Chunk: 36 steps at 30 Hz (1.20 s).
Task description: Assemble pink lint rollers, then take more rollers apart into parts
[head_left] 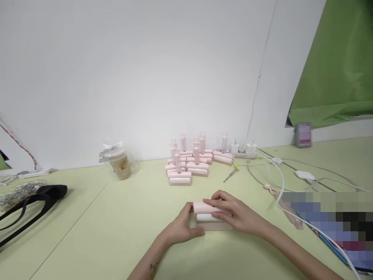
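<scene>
A pink lint roller head [204, 217] with a white roller strip lies on the table in front of me. My left hand [183, 227] grips its left end, thumb at the lower edge and fingers behind. Over its right part rests my right hand [233, 212], fingers curled across the pink top and the white strip. The right end is hidden under that hand. Beyond my hands stands a cluster of similar pink lint rollers [180, 178], each with an upright clear-pink handle topped by a small loop.
A bagged drink cup [120, 165] stands at the back left. A black strap [43, 198] lies far left. Right of the cluster are a small grey-and-yellow tool [231, 173], chargers [251, 148], a white cable [282, 182] and a pink handle [288, 210]. A wall closes the back.
</scene>
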Each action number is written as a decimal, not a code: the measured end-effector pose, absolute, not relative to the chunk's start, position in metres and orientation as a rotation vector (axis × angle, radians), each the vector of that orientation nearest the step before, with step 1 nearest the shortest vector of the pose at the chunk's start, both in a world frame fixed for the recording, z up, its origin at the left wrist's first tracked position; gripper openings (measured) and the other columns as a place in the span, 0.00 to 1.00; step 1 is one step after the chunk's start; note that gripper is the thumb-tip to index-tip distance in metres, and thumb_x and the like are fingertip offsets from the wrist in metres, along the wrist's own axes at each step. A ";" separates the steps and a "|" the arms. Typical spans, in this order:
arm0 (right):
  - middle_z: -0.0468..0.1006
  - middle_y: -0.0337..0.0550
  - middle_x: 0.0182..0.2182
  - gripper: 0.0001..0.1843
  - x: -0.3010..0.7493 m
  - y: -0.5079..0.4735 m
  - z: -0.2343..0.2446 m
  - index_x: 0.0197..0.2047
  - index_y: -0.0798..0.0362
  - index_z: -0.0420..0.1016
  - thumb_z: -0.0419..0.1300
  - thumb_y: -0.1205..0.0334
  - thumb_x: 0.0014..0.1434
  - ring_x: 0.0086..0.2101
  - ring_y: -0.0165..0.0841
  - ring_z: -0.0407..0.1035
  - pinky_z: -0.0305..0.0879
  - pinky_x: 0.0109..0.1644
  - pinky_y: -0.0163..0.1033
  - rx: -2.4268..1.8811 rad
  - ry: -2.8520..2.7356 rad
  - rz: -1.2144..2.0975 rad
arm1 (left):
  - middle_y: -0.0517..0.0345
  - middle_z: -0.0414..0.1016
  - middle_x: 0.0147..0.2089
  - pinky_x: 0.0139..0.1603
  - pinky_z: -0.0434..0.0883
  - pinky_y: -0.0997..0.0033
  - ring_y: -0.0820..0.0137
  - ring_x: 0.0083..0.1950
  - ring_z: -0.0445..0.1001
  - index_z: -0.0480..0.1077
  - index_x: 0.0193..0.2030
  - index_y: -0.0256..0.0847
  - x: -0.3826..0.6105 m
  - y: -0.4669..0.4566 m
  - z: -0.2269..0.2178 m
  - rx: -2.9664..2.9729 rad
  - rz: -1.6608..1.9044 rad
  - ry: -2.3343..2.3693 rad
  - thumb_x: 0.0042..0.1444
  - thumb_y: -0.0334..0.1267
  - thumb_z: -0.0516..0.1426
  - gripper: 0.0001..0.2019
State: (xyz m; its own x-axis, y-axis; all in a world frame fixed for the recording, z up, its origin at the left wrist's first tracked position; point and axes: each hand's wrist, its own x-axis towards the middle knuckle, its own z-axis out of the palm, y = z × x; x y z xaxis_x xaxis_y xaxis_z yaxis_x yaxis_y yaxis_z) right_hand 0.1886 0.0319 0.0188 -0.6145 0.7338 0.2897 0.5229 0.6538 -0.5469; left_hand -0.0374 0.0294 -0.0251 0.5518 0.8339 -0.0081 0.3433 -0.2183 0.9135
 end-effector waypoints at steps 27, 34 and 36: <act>0.72 0.44 0.44 0.12 0.288 0.101 0.019 0.45 0.56 0.68 0.54 0.60 0.60 0.41 0.35 0.68 0.65 0.44 0.47 -2.355 -2.010 -0.360 | 0.53 0.57 0.52 0.56 0.55 0.62 0.62 0.54 0.59 0.41 0.62 0.47 -0.038 0.034 -0.036 1.813 0.648 1.003 0.42 0.29 0.60 0.42; 0.70 0.45 0.46 0.14 0.272 0.119 0.016 0.48 0.54 0.66 0.53 0.60 0.60 0.42 0.35 0.68 0.66 0.44 0.46 -2.211 -2.144 -0.232 | 0.53 0.58 0.53 0.55 0.56 0.65 0.62 0.54 0.59 0.44 0.61 0.45 -0.040 0.035 -0.037 1.807 0.649 0.965 0.44 0.33 0.60 0.39; 0.70 0.45 0.47 0.14 0.272 0.121 0.015 0.49 0.54 0.66 0.54 0.60 0.60 0.42 0.35 0.68 0.66 0.44 0.47 -2.254 -2.130 -0.229 | 0.52 0.58 0.53 0.56 0.55 0.64 0.62 0.54 0.59 0.44 0.61 0.45 -0.040 0.034 -0.036 1.807 0.636 0.969 0.44 0.32 0.59 0.39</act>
